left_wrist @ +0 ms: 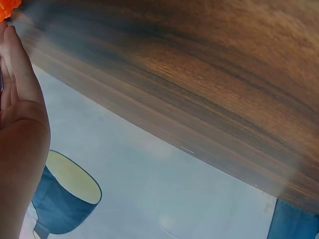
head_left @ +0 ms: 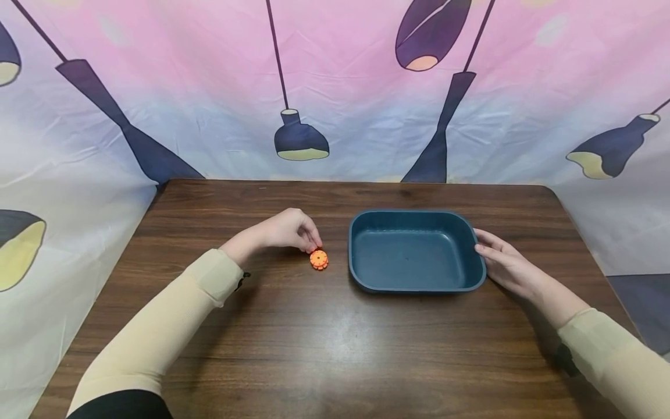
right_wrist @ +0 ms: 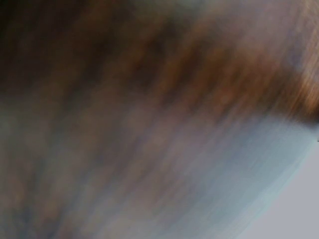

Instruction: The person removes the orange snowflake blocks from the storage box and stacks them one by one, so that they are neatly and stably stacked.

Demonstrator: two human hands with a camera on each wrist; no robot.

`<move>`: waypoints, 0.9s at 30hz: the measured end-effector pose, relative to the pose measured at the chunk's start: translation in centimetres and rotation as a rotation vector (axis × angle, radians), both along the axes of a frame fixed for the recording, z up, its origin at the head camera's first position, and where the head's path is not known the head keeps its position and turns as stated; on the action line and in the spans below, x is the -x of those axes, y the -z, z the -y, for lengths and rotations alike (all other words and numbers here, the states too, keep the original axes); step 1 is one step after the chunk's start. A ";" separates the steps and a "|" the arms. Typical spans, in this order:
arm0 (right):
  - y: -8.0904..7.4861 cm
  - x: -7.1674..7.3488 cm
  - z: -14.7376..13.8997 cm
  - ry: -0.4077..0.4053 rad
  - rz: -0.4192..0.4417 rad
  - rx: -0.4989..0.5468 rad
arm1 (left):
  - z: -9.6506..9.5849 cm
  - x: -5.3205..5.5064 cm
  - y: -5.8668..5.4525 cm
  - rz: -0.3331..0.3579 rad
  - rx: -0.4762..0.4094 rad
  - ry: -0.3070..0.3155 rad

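On the left, my left hand [head_left: 293,230] bends down with its fingertips at the upper edge of a small orange round piece with a notched rim [head_left: 319,260], pinching it just above or on the tabletop. In the left wrist view, part of the orange piece [left_wrist: 9,8] shows beyond the fingertips of the left hand [left_wrist: 22,94]. A dark teal rectangular plastic basin [head_left: 413,288] stands upright right of the piece. My right hand [head_left: 508,265] holds the basin's right end, thumb at the rim and fingers along the outer wall. The right wrist view is blurred.
Everything stands on a dark brown wooden table [head_left: 324,372]. Behind its far edge hangs a pink and blue cloth [head_left: 220,105] printed with lamps. A gap of bare wood separates the orange piece from the basin.
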State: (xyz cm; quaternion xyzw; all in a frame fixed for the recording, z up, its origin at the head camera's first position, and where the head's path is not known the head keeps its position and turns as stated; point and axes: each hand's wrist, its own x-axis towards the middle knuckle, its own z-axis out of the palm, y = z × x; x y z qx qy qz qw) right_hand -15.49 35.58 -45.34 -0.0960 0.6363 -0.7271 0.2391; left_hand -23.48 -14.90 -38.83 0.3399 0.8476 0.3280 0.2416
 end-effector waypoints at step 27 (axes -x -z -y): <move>-3.7 0.2 2.3 0.086 -0.355 0.251 | 7.2 -5.1 -2.2 -0.520 -0.150 -0.400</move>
